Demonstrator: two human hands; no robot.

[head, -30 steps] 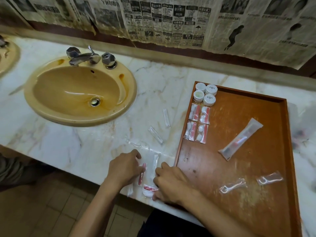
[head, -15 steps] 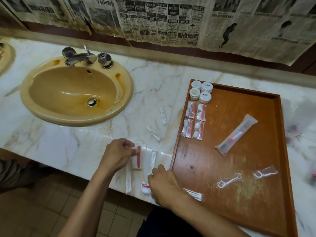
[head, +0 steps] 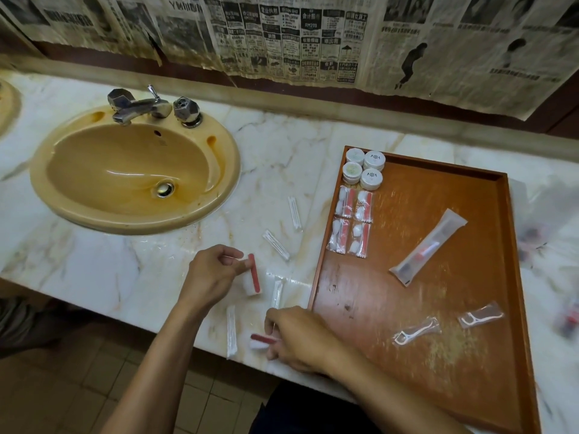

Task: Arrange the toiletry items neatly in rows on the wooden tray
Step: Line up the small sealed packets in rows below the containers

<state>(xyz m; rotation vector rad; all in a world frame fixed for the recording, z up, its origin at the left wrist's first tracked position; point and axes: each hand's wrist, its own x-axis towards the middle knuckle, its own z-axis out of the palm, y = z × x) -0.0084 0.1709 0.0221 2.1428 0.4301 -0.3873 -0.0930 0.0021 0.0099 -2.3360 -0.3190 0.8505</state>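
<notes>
A: Fingers [head: 242, 261] of the left hand [head: 213, 274] pinch the upper end of a red-and-white sachet [head: 253, 277], which stands upright over the counter [head: 125, 270]. Right hand [head: 297, 338]?

B: Its fingers are curled round a second red-and-white sachet [head: 260, 339], lying crosswise at the counter's near edge, just left of the wooden tray [head: 510, 277].

A: Tray contents?

B: Far left corner: four round white jars [head: 363, 169] in a two-by-two block. Directly below them, four more sachets [head: 351, 225], also two by two. Mid-tray, a toothbrush kit in a clear sleeve [head: 427, 247] lies diagonally. Near right, two bagged floss picks [head: 416, 332], apart from each other.

A: Loose items on the counter?

B: Four slim clear packets: one near the left forearm [head: 231, 332], one between the hands [head: 277, 289], two further back [head: 275, 244] towards the yellow sink [head: 134, 170]. Contents too small to tell.

A: Background?

B: Chrome tap [head: 141, 104] on the sink; newspaper sheets [head: 282, 36] along the wall.
</notes>
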